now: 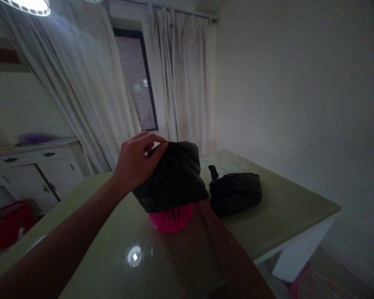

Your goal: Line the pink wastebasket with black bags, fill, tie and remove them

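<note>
Centrally, on a pale green glossy table point(283, 207), a small pink perforated basket point(172, 219) stands upright with a black plastic bag point(173, 178) draped over its top, covering the rim and upper wall so that only the lower pink part shows. The left hand point(137, 164) reaches in from the lower left and sits at the bag's upper left edge, fingers point(149, 141) curled together and pinching the black film at the top of the basket. The right forearm runs up from the lower right toward the basket's right side, but the right hand is hidden behind the bag, so its fingers cannot be judged. Just to the right, apart from the basket, lies a tied black bag bundle point(235, 193). Pale curtains point(174, 79) and a white cabinet point(34, 170) stand behind.
</note>
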Motion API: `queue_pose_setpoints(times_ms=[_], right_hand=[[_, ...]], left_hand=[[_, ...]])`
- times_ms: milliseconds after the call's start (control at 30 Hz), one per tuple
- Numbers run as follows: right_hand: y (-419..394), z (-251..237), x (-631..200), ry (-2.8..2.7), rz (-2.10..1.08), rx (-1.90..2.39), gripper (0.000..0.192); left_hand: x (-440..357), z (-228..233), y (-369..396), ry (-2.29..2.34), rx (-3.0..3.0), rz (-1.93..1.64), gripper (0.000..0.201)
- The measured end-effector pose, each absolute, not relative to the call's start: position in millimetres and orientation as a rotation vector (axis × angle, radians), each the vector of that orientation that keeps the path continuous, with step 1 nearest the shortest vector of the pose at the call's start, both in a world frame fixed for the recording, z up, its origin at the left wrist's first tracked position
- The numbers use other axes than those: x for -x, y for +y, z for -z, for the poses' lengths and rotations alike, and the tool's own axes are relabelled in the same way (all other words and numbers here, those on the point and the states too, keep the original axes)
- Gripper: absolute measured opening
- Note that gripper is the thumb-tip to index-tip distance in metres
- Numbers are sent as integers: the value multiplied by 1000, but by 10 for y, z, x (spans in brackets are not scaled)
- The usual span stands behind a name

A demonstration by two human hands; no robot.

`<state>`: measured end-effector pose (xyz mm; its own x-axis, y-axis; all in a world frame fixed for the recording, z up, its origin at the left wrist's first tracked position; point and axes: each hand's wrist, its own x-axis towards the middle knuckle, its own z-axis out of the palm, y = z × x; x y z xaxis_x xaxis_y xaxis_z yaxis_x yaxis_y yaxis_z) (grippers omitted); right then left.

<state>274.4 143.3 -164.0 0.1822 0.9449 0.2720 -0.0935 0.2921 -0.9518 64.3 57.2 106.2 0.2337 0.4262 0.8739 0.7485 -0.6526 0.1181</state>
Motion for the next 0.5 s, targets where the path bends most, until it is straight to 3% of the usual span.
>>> queue_pose_setpoints(times_ms=[100, 267, 500], right_hand=[[1439, 1660, -2740, -1060, -978, 988, 47], [1462, 1695, -2753, -1032, -987, 969, 45], [1575, 1833, -2731, -1045, -1032, 967, 64]], left_hand=[[-648, -1177, 718, -1261, 2232, 1424, 26], [-667, -1246, 854, -1365, 2612, 1065, 28], [-643, -1280, 840, -1490, 2166, 1217, 30]])
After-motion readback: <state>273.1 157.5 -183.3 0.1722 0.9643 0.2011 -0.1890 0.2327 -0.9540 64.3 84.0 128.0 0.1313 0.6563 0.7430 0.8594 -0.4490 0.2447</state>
